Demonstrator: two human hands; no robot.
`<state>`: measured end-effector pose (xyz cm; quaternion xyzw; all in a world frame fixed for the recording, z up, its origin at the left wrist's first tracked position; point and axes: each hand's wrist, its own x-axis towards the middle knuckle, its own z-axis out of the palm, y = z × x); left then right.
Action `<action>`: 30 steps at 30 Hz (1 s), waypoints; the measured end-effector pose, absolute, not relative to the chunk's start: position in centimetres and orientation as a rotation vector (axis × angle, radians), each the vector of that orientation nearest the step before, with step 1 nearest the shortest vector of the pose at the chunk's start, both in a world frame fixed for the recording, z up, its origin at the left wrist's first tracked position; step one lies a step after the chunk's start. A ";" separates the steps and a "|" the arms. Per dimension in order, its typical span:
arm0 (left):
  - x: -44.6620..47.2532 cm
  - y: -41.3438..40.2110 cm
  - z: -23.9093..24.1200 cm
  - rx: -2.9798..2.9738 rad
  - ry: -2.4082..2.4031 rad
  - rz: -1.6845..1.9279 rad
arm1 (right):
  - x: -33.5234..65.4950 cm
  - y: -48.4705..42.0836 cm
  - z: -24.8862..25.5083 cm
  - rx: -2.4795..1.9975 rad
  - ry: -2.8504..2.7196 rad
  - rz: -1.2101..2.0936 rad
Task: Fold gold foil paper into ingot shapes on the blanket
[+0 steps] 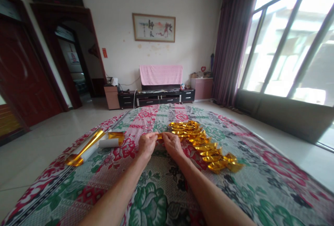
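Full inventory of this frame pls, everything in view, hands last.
floral fabric blanket: 1, red, green and white, spread on the floor
small gold foil piece: 1, gold, between both hands
folded gold foil shapes: pile, too many to count, gold, on the blanket right of the hands
roll of gold foil sheet: 1, gold and white, partly unrolled, blanket left
framed calligraphy picture: 1, brown frame, far wall
pink cloth: 1, pink, above the cabinet
low dark cabinet: 1, black, far wall
purple curtain: 1, purple, beside the window
left hand: 1, fingers pinching the foil piece
right hand: 1, same
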<state>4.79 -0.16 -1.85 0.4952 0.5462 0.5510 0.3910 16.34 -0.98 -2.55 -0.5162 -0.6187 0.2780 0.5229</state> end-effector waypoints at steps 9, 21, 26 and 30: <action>4.8 -0.3 -2.1 1.341 1.431 1.396 | 16.3 -1.2 -2.2 -1.240 -1.456 0.661; 4.8 -0.2 -2.1 1.342 1.427 1.391 | 16.4 -1.2 -2.6 -1.206 -1.492 0.673; 4.6 -0.2 -2.2 1.422 1.481 1.396 | 16.3 -1.4 -2.4 -1.199 -1.499 0.647; 4.4 0.0 -2.2 1.458 1.521 1.372 | 16.3 -1.5 -2.3 -1.178 -1.512 0.653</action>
